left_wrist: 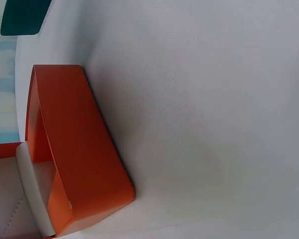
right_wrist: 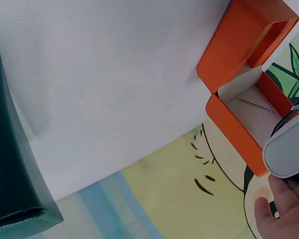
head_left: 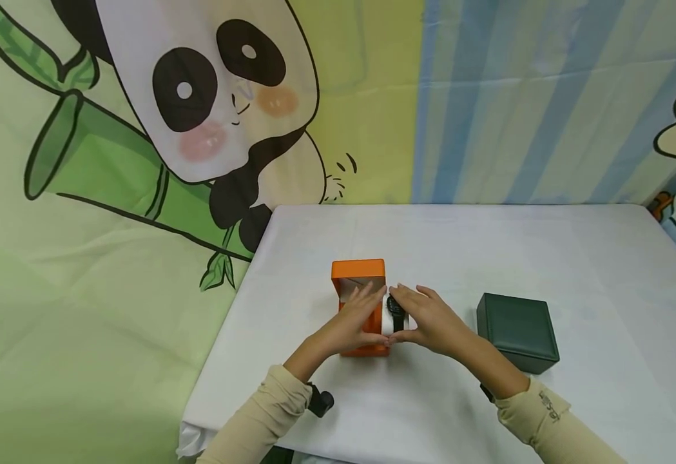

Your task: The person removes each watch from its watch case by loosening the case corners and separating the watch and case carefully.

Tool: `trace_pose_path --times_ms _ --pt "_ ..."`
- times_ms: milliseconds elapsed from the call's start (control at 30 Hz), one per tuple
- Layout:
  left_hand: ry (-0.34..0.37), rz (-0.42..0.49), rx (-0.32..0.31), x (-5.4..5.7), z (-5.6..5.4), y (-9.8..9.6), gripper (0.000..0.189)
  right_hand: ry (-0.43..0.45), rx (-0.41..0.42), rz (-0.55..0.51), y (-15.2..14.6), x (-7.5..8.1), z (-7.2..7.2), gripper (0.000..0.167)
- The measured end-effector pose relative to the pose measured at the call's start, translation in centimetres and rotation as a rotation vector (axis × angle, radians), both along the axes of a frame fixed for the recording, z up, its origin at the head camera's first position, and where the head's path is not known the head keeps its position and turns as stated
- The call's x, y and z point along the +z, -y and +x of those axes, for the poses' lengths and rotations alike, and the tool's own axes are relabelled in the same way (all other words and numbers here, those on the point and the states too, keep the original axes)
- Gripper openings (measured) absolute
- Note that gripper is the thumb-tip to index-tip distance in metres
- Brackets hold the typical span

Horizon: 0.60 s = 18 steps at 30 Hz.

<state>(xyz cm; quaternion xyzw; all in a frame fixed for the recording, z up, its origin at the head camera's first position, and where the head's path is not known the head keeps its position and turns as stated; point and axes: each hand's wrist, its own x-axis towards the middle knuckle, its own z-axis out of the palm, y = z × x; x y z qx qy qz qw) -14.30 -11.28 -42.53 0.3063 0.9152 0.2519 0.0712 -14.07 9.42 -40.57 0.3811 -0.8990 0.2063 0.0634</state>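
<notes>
Right hand (head_left: 434,323) pinches white cushion (right_wrist: 290,147) by its ends, I guess to spare the black watch (head_left: 397,312) | left hand (head_left: 349,326) close, I can't tell its grip | cushion by open orange box (head_left: 358,269)

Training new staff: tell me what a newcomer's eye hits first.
Probably the huge panda on the backdrop, upper left, strikes first. Next comes the open orange box on the white table, with the right grip holding a black watch near it; the closed dark green box sits farther right.
</notes>
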Motion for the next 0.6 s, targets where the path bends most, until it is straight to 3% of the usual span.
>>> trace_pose_path --times_ms 233,400,500,600 --pt "-0.068 0.024 -0.002 -0.16 -0.04 0.13 0.086 0.018 -0.011 -0.036 -0.07 -0.38 -0.14 0.090" --pt "-0.060 0.045 0.030 -0.01 -0.15 0.04 0.085 0.180 -0.073 -0.141 -0.46 -0.62 0.01 0.099" --pt "-0.055 0.052 0.034 0.13 -0.28 -0.07 0.084 0.279 -0.108 -0.186 -0.59 -0.73 0.13 0.096" --pt "-0.070 0.049 0.017 0.33 -0.46 -0.27 0.083 0.298 -0.127 -0.182 -0.71 -0.72 0.20 0.090"
